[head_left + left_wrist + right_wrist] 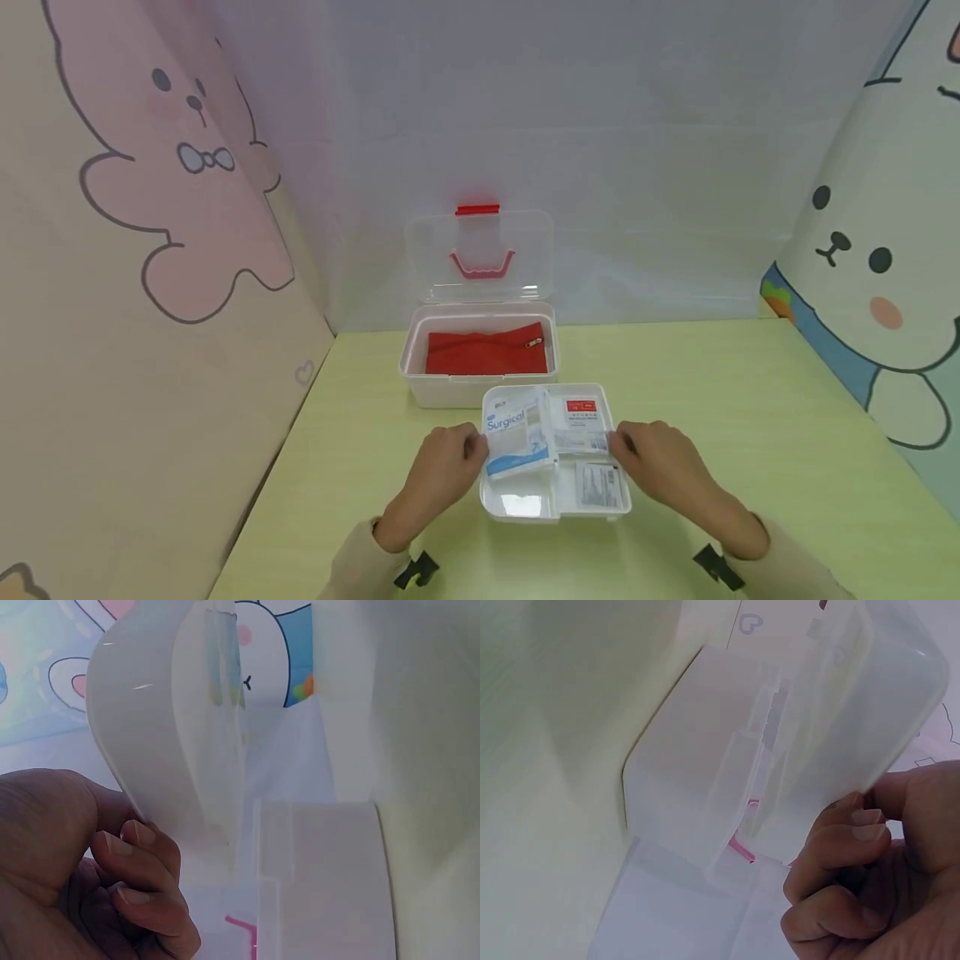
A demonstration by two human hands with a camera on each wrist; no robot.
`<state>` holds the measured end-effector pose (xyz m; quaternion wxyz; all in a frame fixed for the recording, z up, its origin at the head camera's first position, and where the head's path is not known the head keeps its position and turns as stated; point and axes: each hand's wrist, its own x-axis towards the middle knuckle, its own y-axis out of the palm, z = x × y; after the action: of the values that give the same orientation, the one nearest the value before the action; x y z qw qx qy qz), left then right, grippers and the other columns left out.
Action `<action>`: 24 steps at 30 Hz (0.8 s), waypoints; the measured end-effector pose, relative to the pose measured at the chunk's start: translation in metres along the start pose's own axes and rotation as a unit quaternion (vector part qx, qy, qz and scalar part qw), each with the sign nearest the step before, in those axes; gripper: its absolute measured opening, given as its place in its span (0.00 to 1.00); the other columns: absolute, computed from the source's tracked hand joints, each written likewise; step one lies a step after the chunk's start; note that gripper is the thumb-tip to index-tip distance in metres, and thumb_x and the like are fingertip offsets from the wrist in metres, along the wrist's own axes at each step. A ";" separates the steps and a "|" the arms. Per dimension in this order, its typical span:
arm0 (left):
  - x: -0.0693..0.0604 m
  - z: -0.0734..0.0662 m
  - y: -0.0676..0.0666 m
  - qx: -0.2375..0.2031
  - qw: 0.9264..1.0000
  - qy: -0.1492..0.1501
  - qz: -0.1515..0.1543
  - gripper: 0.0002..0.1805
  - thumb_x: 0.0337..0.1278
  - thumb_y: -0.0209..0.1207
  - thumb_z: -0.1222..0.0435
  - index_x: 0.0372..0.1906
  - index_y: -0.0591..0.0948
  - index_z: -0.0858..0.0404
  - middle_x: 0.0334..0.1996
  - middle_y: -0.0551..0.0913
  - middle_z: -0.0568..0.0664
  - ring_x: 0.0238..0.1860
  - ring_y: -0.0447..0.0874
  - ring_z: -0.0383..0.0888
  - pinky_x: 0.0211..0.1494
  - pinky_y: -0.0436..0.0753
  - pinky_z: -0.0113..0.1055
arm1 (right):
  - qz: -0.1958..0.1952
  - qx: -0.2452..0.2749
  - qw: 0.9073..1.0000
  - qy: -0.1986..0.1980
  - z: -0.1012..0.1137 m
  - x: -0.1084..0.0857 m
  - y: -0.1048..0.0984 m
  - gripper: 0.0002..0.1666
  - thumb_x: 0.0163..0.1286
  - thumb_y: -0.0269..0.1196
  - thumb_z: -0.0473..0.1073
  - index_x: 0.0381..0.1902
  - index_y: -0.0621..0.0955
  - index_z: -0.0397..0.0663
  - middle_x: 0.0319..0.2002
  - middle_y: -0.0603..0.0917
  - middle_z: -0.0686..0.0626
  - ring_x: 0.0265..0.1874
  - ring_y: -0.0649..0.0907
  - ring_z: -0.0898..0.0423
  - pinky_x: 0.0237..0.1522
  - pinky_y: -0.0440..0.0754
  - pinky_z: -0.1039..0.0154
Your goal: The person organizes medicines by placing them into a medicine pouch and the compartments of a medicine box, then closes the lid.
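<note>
My left hand (442,462) pinches the left rim of a white divided tray (497,498), and my right hand (663,462) pinches its right rim. Both wrist views show the tray (139,697) raised off the table, with curled fingers at its edge. Inside it lie a blue-and-white packet marked "Surgical" (516,437), a white packet with a red label (581,408), a clear strip-like packet (581,442) and a small printed packet (598,485). Just behind the tray stands a white plastic box (450,392) holding a red zipped pouch (483,354).
The box's clear lid (480,237) stands upright at the back, with a red latch (477,210) and a pinkish handle (482,271). A pale yellow-green table (697,375) bears everything. Cartoon-printed sheets (195,167) and a plain white curtain (637,167) surround it.
</note>
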<state>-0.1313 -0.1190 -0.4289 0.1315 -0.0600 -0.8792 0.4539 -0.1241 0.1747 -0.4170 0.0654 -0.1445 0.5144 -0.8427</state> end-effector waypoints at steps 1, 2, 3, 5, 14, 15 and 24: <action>0.001 0.001 -0.002 -0.004 1.000 -0.003 -0.001 0.11 0.64 0.56 0.64 0.25 0.80 0.61 0.15 0.71 0.42 0.18 0.65 0.35 0.20 0.65 0.25 | -0.001 0.003 1.000 -0.003 0.002 0.003 -0.002 0.22 0.70 0.58 0.40 0.15 0.68 0.53 0.12 0.62 0.58 0.13 0.60 0.65 0.17 0.55 0.72; 0.003 0.001 -0.005 -0.007 1.000 -0.005 -0.003 0.11 0.64 0.56 0.64 0.25 0.80 0.61 0.15 0.72 0.42 0.18 0.66 0.36 0.20 0.65 0.25 | -0.002 0.005 1.000 -0.006 0.004 0.005 -0.003 0.22 0.70 0.58 0.40 0.15 0.68 0.53 0.12 0.62 0.58 0.13 0.61 0.65 0.17 0.55 0.72; 0.004 0.002 -0.007 -0.009 1.000 -0.006 -0.005 0.11 0.64 0.56 0.64 0.26 0.80 0.61 0.16 0.72 0.42 0.18 0.66 0.36 0.20 0.66 0.25 | -0.003 0.009 1.000 -0.009 0.006 0.008 -0.005 0.21 0.70 0.57 0.40 0.16 0.68 0.53 0.12 0.63 0.58 0.13 0.61 0.65 0.17 0.55 0.72; 0.007 0.004 -0.013 -0.012 1.000 -0.008 -0.012 0.10 0.64 0.56 0.65 0.26 0.80 0.62 0.16 0.72 0.43 0.18 0.67 0.36 0.20 0.66 0.25 | -0.004 0.017 1.000 -0.013 0.010 0.014 -0.008 0.21 0.71 0.57 0.40 0.16 0.69 0.52 0.13 0.63 0.57 0.13 0.61 0.65 0.17 0.55 0.72; 0.029 0.018 -0.039 -0.035 0.998 -0.028 -0.043 0.08 0.64 0.57 0.65 0.30 0.81 0.63 0.20 0.76 0.48 0.20 0.71 0.40 0.22 0.70 0.27 | 0.000 0.042 0.999 -0.026 0.025 0.050 -0.012 0.18 0.71 0.55 0.40 0.19 0.72 0.48 0.14 0.66 0.55 0.14 0.62 0.62 0.17 0.56 0.71; 0.032 0.020 -0.042 -0.037 0.998 -0.029 -0.046 0.08 0.64 0.57 0.65 0.30 0.81 0.64 0.21 0.77 0.49 0.20 0.72 0.40 0.23 0.71 0.28 | 0.000 0.044 0.999 -0.027 0.026 0.055 -0.012 0.18 0.71 0.55 0.40 0.19 0.72 0.47 0.14 0.66 0.55 0.14 0.63 0.62 0.17 0.56 0.71; 0.067 0.044 -0.069 -0.022 0.997 -0.056 -0.054 0.12 0.66 0.54 0.64 0.29 0.79 0.68 0.23 0.78 0.54 0.20 0.72 0.42 0.21 0.69 0.28 | 0.002 0.027 0.999 -0.019 0.045 0.110 -0.008 0.18 0.72 0.53 0.43 0.22 0.75 0.43 0.16 0.70 0.51 0.15 0.66 0.59 0.17 0.58 0.68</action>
<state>-0.2076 -0.1782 -0.3852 0.1054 0.0098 -0.8969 0.4293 -0.2144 0.1118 -0.3709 0.0806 -0.1580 0.4902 -0.8534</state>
